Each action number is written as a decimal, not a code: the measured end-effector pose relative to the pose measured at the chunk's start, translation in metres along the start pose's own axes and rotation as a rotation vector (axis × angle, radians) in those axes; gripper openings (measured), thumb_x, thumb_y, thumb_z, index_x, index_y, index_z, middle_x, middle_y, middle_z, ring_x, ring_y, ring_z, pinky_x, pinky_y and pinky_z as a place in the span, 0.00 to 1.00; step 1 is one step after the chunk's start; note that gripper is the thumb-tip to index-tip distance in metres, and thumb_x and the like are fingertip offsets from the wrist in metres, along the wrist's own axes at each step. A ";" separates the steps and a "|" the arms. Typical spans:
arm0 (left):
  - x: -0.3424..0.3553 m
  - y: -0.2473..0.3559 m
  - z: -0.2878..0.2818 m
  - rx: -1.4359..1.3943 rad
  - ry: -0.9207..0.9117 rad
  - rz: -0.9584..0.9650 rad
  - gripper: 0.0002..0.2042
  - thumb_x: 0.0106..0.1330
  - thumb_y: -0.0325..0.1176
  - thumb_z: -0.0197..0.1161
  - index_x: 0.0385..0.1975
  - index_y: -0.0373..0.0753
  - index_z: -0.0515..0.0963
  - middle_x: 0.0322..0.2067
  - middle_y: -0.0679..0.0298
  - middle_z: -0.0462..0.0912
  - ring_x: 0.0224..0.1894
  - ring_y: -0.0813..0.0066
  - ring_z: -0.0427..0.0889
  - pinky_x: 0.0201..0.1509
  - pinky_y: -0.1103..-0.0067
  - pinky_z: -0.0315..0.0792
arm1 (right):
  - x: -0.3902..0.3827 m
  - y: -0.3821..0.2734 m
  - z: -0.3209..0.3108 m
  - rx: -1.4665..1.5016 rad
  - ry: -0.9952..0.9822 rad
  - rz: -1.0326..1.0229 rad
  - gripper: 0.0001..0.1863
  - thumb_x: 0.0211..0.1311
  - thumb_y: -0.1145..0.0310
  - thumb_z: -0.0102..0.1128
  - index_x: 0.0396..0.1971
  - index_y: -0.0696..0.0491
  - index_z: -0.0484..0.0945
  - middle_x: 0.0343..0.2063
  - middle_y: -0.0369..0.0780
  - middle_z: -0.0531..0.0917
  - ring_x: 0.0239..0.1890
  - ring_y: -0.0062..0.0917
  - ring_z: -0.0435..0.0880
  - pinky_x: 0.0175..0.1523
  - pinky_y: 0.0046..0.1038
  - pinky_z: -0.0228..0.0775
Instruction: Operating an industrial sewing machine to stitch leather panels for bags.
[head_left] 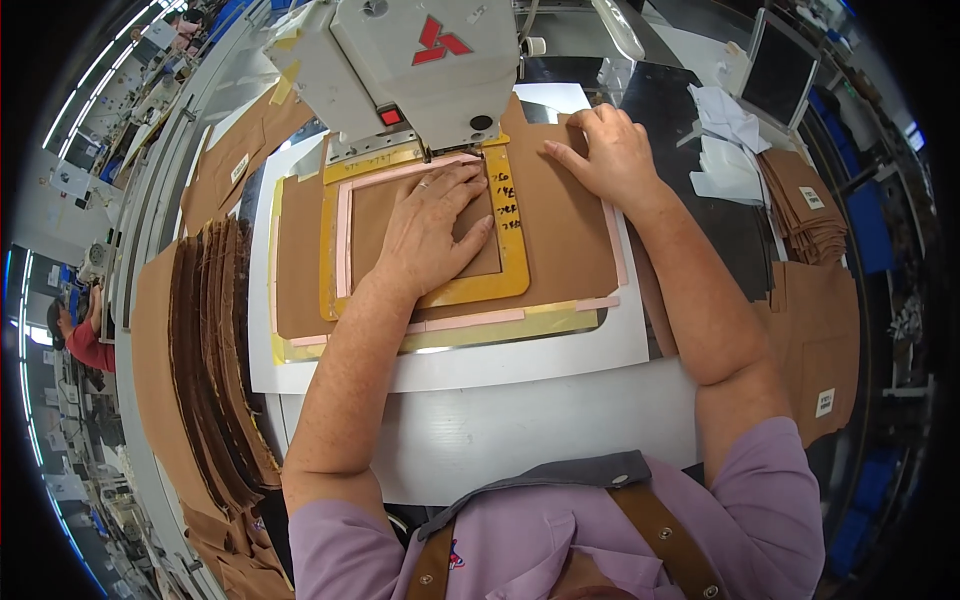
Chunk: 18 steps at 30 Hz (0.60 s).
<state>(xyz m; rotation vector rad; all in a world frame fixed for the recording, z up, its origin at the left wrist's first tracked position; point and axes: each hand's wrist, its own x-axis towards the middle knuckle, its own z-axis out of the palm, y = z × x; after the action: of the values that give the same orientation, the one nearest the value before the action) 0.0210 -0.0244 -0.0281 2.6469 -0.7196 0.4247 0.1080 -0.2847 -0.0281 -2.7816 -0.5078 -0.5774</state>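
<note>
Under the head of a white sewing machine (425, 75), a large brown fabric panel (565, 235) lies flat on a white sheet (480, 370). A yellow frame (480, 291) with handwritten marks and pink strips rests on the panel. Inside it sits a smaller brown fabric piece (372, 235). My left hand (435, 220) presses flat on that piece, fingers stretched toward the machine's needle area. My right hand (615, 160) touches the panel's far right edge, thumb and fingers apart and nothing visibly held. Pink and yellow tape lines the panel's near edge.
A thick stack of brown fabric pieces (195, 350) stands at the left. More brown pieces with white labels (815, 345) lie at the right, near crumpled white material (725, 150) and a dark screen (778, 65). Another person (85, 330) is far off at the left.
</note>
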 end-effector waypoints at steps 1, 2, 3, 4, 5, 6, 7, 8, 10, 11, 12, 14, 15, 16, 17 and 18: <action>0.000 0.000 0.000 0.023 -0.001 -0.012 0.22 0.66 0.41 0.62 0.57 0.38 0.78 0.62 0.60 0.77 0.67 0.63 0.72 0.74 0.64 0.58 | 0.002 0.000 0.003 0.016 0.008 0.023 0.31 0.59 0.38 0.67 0.42 0.54 0.84 0.41 0.44 0.82 0.48 0.36 0.80 0.52 0.39 0.71; 0.000 0.001 0.001 0.019 0.000 -0.019 0.22 0.66 0.41 0.62 0.57 0.38 0.78 0.62 0.60 0.77 0.67 0.63 0.72 0.74 0.64 0.58 | 0.002 -0.001 0.005 0.015 0.001 0.018 0.31 0.59 0.38 0.67 0.42 0.54 0.84 0.41 0.44 0.82 0.48 0.36 0.80 0.52 0.39 0.71; 0.000 0.001 0.001 0.011 -0.023 -0.029 0.22 0.67 0.41 0.62 0.58 0.38 0.78 0.63 0.62 0.76 0.67 0.63 0.71 0.75 0.63 0.56 | 0.002 -0.003 0.009 0.033 -0.017 0.032 0.32 0.58 0.37 0.67 0.42 0.54 0.84 0.41 0.44 0.82 0.48 0.36 0.80 0.52 0.40 0.71; -0.001 0.001 0.001 0.005 -0.046 -0.041 0.21 0.68 0.41 0.61 0.59 0.39 0.78 0.65 0.64 0.76 0.68 0.64 0.71 0.75 0.63 0.55 | 0.003 -0.006 0.011 0.054 -0.034 0.046 0.32 0.58 0.36 0.67 0.42 0.54 0.85 0.40 0.43 0.82 0.48 0.36 0.80 0.52 0.40 0.71; -0.001 0.001 0.000 0.003 -0.046 -0.049 0.21 0.68 0.41 0.61 0.59 0.39 0.78 0.65 0.64 0.76 0.68 0.64 0.71 0.75 0.63 0.55 | 0.003 -0.008 0.013 0.054 -0.041 0.041 0.32 0.58 0.36 0.67 0.42 0.54 0.85 0.40 0.43 0.82 0.48 0.36 0.80 0.52 0.40 0.71; -0.002 0.002 0.000 0.006 -0.039 -0.043 0.21 0.68 0.41 0.61 0.59 0.39 0.78 0.65 0.64 0.76 0.68 0.64 0.71 0.75 0.63 0.56 | 0.004 -0.009 0.016 0.040 -0.036 0.030 0.30 0.59 0.38 0.66 0.41 0.54 0.85 0.39 0.43 0.82 0.48 0.36 0.80 0.52 0.40 0.70; -0.002 0.002 0.000 0.010 -0.033 -0.036 0.21 0.68 0.41 0.61 0.59 0.39 0.78 0.65 0.64 0.76 0.68 0.65 0.71 0.75 0.64 0.56 | 0.005 -0.009 0.018 0.025 -0.030 0.021 0.29 0.61 0.39 0.65 0.40 0.53 0.86 0.39 0.43 0.83 0.48 0.36 0.80 0.53 0.41 0.70; -0.002 0.002 0.000 0.007 -0.033 -0.041 0.21 0.68 0.41 0.61 0.59 0.39 0.78 0.65 0.64 0.76 0.68 0.65 0.71 0.75 0.64 0.56 | 0.007 -0.009 0.018 0.025 -0.035 0.018 0.29 0.61 0.39 0.65 0.40 0.53 0.86 0.39 0.43 0.83 0.48 0.36 0.80 0.53 0.41 0.70; -0.002 0.002 0.000 0.022 -0.032 -0.034 0.21 0.68 0.40 0.62 0.59 0.38 0.77 0.65 0.63 0.76 0.68 0.65 0.71 0.75 0.64 0.56 | 0.010 -0.007 0.018 0.113 -0.151 0.074 0.23 0.64 0.44 0.63 0.39 0.50 0.88 0.37 0.41 0.83 0.48 0.35 0.81 0.53 0.41 0.70; -0.003 0.002 0.001 0.019 -0.033 -0.036 0.21 0.68 0.40 0.62 0.59 0.38 0.77 0.65 0.63 0.76 0.68 0.65 0.71 0.75 0.64 0.56 | 0.010 -0.006 0.019 0.112 -0.154 0.074 0.23 0.64 0.44 0.63 0.39 0.50 0.88 0.37 0.41 0.83 0.48 0.35 0.81 0.53 0.41 0.70; -0.003 0.002 0.002 0.013 -0.021 -0.031 0.21 0.68 0.40 0.62 0.59 0.38 0.77 0.65 0.63 0.76 0.68 0.65 0.71 0.75 0.64 0.57 | 0.010 -0.005 0.020 0.121 -0.153 0.084 0.21 0.65 0.46 0.63 0.39 0.49 0.89 0.37 0.40 0.83 0.47 0.35 0.81 0.53 0.41 0.70; -0.004 0.002 0.003 0.004 -0.011 -0.027 0.21 0.68 0.39 0.62 0.59 0.38 0.77 0.65 0.62 0.76 0.68 0.65 0.71 0.75 0.64 0.57 | 0.011 -0.004 0.022 0.129 -0.154 0.095 0.19 0.66 0.48 0.62 0.39 0.48 0.89 0.37 0.39 0.83 0.47 0.34 0.81 0.52 0.42 0.70; -0.004 0.002 0.002 0.004 -0.011 -0.030 0.22 0.68 0.39 0.62 0.60 0.38 0.77 0.65 0.62 0.75 0.68 0.64 0.71 0.75 0.64 0.56 | 0.011 -0.003 0.023 0.147 -0.157 0.097 0.18 0.66 0.49 0.62 0.39 0.48 0.89 0.37 0.38 0.83 0.47 0.34 0.81 0.52 0.41 0.69; -0.005 0.003 0.003 0.002 -0.011 -0.033 0.22 0.68 0.39 0.61 0.60 0.38 0.76 0.65 0.61 0.75 0.69 0.64 0.70 0.75 0.64 0.56 | 0.011 -0.004 0.022 0.165 -0.161 0.099 0.18 0.66 0.49 0.62 0.39 0.48 0.89 0.37 0.38 0.83 0.47 0.34 0.81 0.52 0.41 0.69; -0.006 0.002 0.004 -0.001 -0.012 -0.034 0.22 0.68 0.39 0.61 0.60 0.38 0.76 0.65 0.61 0.75 0.69 0.64 0.70 0.75 0.64 0.56 | 0.011 -0.004 0.022 0.164 -0.164 0.101 0.18 0.66 0.49 0.62 0.39 0.48 0.89 0.37 0.38 0.83 0.47 0.34 0.81 0.52 0.41 0.69; -0.007 0.002 0.005 0.016 0.021 -0.019 0.22 0.68 0.39 0.62 0.59 0.38 0.77 0.64 0.60 0.76 0.68 0.64 0.71 0.75 0.64 0.57 | 0.011 -0.005 0.022 0.179 -0.174 0.106 0.17 0.66 0.50 0.62 0.39 0.48 0.89 0.37 0.38 0.83 0.47 0.33 0.81 0.52 0.41 0.69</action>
<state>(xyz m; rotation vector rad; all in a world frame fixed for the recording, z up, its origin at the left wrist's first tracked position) 0.0156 -0.0255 -0.0347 2.6579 -0.6865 0.4541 0.1232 -0.2698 -0.0419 -2.6802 -0.4210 -0.2543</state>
